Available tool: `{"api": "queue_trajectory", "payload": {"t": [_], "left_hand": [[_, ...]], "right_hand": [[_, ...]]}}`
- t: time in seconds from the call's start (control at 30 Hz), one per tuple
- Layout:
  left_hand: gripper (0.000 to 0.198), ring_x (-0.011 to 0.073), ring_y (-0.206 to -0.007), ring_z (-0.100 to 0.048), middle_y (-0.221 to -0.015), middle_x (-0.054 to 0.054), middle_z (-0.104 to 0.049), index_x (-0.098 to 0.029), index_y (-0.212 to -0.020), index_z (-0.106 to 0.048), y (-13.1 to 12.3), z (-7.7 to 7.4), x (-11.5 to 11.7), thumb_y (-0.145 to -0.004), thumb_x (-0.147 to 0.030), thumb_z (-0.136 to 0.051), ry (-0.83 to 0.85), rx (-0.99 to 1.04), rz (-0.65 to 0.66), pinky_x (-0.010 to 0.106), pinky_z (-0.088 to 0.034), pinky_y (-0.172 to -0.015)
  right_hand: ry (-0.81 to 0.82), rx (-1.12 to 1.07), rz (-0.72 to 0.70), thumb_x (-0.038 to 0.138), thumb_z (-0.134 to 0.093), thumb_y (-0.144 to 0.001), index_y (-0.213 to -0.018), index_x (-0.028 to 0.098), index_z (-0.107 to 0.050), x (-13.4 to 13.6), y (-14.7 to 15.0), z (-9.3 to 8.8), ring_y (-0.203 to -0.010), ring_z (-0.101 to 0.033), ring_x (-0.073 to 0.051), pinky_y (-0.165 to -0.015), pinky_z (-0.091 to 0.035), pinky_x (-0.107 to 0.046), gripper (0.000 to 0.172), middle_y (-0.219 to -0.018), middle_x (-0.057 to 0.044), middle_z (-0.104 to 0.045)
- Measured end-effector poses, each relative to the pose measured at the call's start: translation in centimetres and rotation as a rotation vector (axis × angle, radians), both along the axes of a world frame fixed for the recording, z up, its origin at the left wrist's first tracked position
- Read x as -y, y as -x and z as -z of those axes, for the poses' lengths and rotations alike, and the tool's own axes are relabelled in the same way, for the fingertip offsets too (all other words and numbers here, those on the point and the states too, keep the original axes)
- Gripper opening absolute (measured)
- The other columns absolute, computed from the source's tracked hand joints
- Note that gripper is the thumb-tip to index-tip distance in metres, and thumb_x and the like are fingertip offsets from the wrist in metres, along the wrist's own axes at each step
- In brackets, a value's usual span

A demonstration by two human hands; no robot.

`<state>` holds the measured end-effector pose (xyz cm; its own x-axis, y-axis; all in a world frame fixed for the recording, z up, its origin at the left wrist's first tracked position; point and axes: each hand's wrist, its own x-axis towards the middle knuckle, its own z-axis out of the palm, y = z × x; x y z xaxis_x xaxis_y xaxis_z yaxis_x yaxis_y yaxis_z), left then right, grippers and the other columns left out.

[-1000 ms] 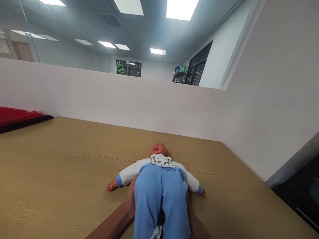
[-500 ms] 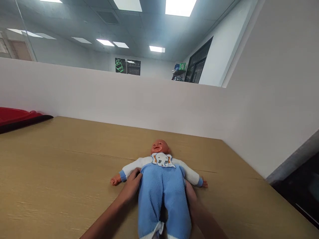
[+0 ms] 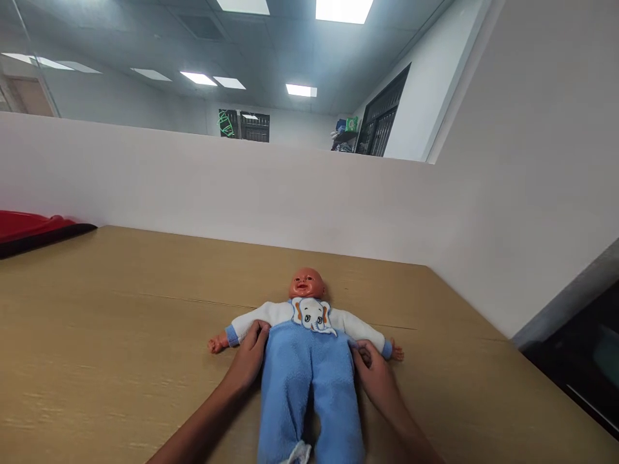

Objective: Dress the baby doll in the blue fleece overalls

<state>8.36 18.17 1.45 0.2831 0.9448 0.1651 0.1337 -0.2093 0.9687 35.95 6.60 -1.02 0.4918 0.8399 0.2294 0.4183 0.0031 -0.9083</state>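
A baby doll lies face up on the wooden table, its head away from me and its arms spread to both sides. It wears blue trousers and a white top with an elephant-face bib. My left hand is closed at the left side of the doll's waist, its fingertips at the trousers' edge under the doll's arm. Across from it, my right hand pinches the trousers' fabric at the right side of the waist, fingers curled. The ends of the doll's legs run out of view at the bottom.
The brown table top reaches back to a white half-wall with glass above it. A red object with a black edge sits at the far left. At the right, a dark opening borders the table.
My right hand has come up from beside the doll's hip and now pinches the trousers at the waist. My left hand stays at the left side, slightly higher.
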Motion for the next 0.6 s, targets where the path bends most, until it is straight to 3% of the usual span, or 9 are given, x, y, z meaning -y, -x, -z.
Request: {"api": "queue_trajectory", "payload": {"t": [0.07,0.13,0.27,0.4,0.5,0.6], "left_hand": [[0.029,0.0282,-0.090,-0.057,-0.088,0.002,-0.057,-0.025,-0.090,-0.052,0.1,-0.2,0.2,-0.098,-0.052,-0.043,-0.056,-0.053,-0.015,0.041,-0.045,-0.089],[0.026,0.0293,-0.087,-0.059,-0.089,0.004,-0.061,-0.025,-0.092,-0.053,0.3,-0.3,0.3,-0.099,-0.049,-0.044,-0.113,-0.109,-0.032,0.043,-0.046,-0.088],[0.019,0.0327,-0.089,-0.063,-0.094,0.009,-0.068,-0.025,-0.095,-0.056,0.7,-0.3,0.0,-0.099,-0.039,-0.045,-0.236,-0.202,-0.097,0.047,-0.046,-0.089],[0.020,0.0374,-0.104,-0.063,-0.104,0.014,-0.069,-0.023,-0.100,-0.059,0.6,-1.8,0.0,-0.100,-0.039,-0.046,-0.365,-0.236,-0.173,0.056,-0.046,-0.099],[0.024,0.0362,-0.120,-0.060,-0.122,0.014,-0.068,-0.024,-0.115,-0.063,-0.9,-4.3,1.1,-0.100,-0.042,-0.056,-0.487,-0.246,-0.091,0.056,-0.044,-0.109],[0.045,0.0357,-0.138,-0.051,-0.146,0.015,-0.060,-0.026,-0.135,-0.059,-4.4,-6.8,2.2,-0.095,-0.043,-0.070,-0.581,-0.248,0.172,0.057,-0.039,-0.119]], "right_hand": [[0.008,0.100,0.043,0.060,-0.061,-0.091,-0.102,0.022,-0.069,0.2,-0.7,-0.4,-0.087,-0.071,-0.032,-0.087,-0.056,-0.049,0.040,-0.096,-0.012,-0.077],[-0.011,0.354,0.119,0.048,-0.061,-0.092,-0.113,0.021,-0.068,0.5,-1.9,-0.8,-0.100,-0.068,-0.036,-0.097,-0.052,-0.054,0.034,-0.110,-0.016,-0.076],[0.017,0.928,0.156,0.031,-0.057,-0.092,-0.137,0.018,-0.061,0.6,-5.2,-1.4,-0.127,-0.059,-0.044,-0.104,-0.047,-0.061,0.047,-0.139,-0.022,-0.068],[0.051,1.046,0.012,0.024,-0.061,-0.088,-0.125,0.019,-0.064,0.5,-7.4,-2.7,-0.112,-0.069,-0.036,-0.114,-0.040,-0.063,0.037,-0.119,-0.013,-0.078],[0.006,1.156,0.048,0.027,-0.068,-0.085,-0.112,0.020,-0.067,0.2,-7.1,-6.0,-0.101,-0.071,-0.035,-0.114,-0.039,-0.066,0.028,-0.105,-0.011,-0.079],[-0.136,1.287,0.077,0.032,-0.074,-0.084,-0.110,0.019,-0.068,-0.4,-5.0,-11.1,-0.101,-0.070,-0.035,-0.121,-0.034,-0.064,0.030,-0.100,-0.011,-0.078]]}}
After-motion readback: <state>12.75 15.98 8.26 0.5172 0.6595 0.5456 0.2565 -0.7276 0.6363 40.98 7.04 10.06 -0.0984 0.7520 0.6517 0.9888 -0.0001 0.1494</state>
